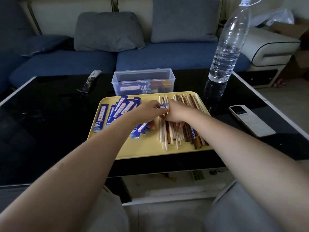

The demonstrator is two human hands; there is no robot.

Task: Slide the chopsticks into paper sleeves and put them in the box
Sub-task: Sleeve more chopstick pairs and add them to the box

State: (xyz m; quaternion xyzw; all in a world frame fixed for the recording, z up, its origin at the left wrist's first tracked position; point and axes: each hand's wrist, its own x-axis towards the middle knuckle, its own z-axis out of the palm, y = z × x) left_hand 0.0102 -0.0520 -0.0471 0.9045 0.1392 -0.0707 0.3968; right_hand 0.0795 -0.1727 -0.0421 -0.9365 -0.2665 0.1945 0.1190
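We are working over the yellow tray (117, 153), with both hands meeting near its middle. Our left hand (147, 111) is pinching the end of a blue paper sleeve (163, 106) between curled fingers, and our right hand (175, 113) is closing on the same sleeve from the other side, its fingers curled down onto the loose chopsticks (168, 136) beneath it. Whether a chopstick is already entering the sleeve we cannot tell; the hands are hiding that spot.

Just left of our left hand, the empty sleeves (120, 109) are lying fanned out in a heap, with one more sleeve (140, 130) poking out under the left wrist. Under and to the right of our right hand, the chopsticks are lying in a loose row, pale ones nearer the middle and brown ones further right. Beyond both hands, past the tray's far edge, the clear plastic box (143, 81) is standing open with several sleeved pairs already lying inside.

So we are judging the job as underway but far from finished: a few pairs are boxed, while many chopsticks and a good stack of sleeves are waiting.

The sleeves are carrying a white panel with red characters and wave patterns at the ends, but the writing is too small for us to read. Further right of our right hand, a water bottle (229, 47) and a phone (250, 121) are sitting on the black table (41, 123).
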